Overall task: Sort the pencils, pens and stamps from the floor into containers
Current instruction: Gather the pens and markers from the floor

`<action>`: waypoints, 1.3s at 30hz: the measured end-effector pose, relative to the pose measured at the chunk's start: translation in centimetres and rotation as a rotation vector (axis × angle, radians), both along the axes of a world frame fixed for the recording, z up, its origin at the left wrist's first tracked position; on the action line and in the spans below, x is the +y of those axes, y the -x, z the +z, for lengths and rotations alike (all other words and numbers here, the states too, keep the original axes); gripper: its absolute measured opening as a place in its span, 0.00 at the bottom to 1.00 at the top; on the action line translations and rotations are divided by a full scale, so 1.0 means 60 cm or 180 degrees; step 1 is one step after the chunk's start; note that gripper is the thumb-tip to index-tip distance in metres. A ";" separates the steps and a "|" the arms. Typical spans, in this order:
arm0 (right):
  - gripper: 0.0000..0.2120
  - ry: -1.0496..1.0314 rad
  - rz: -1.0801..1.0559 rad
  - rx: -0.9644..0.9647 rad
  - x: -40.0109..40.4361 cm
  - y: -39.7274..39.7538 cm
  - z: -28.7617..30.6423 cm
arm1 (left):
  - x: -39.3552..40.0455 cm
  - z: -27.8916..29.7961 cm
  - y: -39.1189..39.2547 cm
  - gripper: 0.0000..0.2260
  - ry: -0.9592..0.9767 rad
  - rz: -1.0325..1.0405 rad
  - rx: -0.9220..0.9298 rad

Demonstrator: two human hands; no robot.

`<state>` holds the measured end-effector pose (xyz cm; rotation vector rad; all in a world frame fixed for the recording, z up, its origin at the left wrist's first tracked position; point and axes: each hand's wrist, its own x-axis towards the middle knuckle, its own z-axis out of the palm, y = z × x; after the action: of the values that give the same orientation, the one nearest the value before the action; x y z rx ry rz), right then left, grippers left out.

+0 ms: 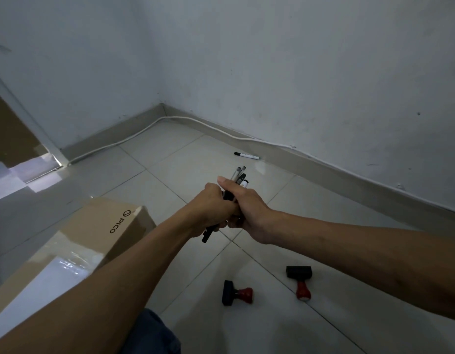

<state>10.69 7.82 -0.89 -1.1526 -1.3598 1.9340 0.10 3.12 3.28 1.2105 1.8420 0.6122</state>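
Hands — left hand [216,205], right hand [246,208] — gripping pen bundle [239,176], stamps [236,293] on floor

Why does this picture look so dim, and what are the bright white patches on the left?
Head view: the room is dimly lit, so walls and floor look grey; glare from the left reflects off the glossy floor tiles and the taped cardboard box; the wide lens bends the baseboard and both arms; the hands holding the pens stay reasonably sharp.
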 end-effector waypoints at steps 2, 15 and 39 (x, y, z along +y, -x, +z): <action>0.22 0.0082 -0.0006 0.0059 0.001 -0.003 -0.001 | -0.004 0.006 -0.002 0.06 0.0060 -0.0124 -0.0028; 0.18 0.0117 -0.0306 0.0097 0.005 -0.013 -0.003 | -0.007 0.015 0.000 0.12 0.0041 -0.0274 -0.0341; 0.14 0.0399 -0.0706 0.0665 0.006 -0.015 0.016 | -0.004 0.018 0.000 0.24 -0.0566 0.0410 -0.0227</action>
<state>11.56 8.18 0.07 -1.0737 -0.9720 1.9372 0.11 2.89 4.39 1.1736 1.8462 0.8961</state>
